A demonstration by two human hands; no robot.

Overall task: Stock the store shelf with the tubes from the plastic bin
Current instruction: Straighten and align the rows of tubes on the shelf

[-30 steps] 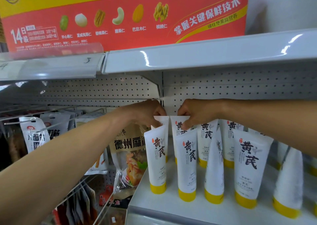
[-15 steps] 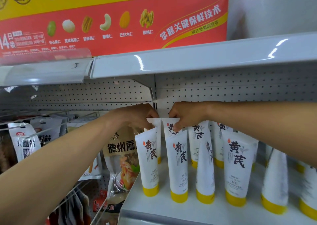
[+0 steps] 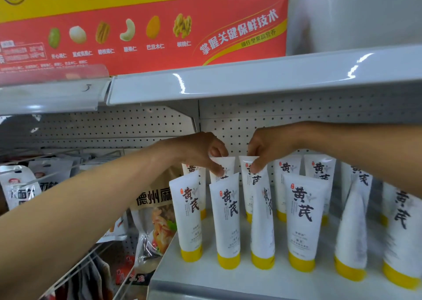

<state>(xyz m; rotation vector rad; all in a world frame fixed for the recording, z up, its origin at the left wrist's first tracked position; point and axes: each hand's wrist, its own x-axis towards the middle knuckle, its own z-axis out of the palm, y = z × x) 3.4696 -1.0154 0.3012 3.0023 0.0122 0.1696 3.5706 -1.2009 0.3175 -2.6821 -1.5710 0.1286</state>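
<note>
Several white tubes with yellow caps stand cap-down in rows on the grey store shelf [image 3: 262, 283]. My left hand [image 3: 201, 151] pinches the top edge of a back-row tube [image 3: 226, 166] between thumb and fingers. My right hand [image 3: 269, 149] pinches the top of the neighbouring back-row tube [image 3: 249, 185]. Both tubes stand upright behind the front row, whose nearest tubes are one [image 3: 190, 217] at the left and one [image 3: 228, 224] beside it. The plastic bin is out of view.
The shelf above [image 3: 262, 80] overhangs the hands, carrying a red and yellow nut box [image 3: 141, 32]. A perforated back panel [image 3: 319, 110] closes the shelf. Hanging snack bags [image 3: 155, 215] on wire hooks fill the left bay.
The view has shifted a little, with the shelf sliding left then back right in frame. Both hands stay pinching the tops of the two back-row tubes, which sit slightly further apart.
</note>
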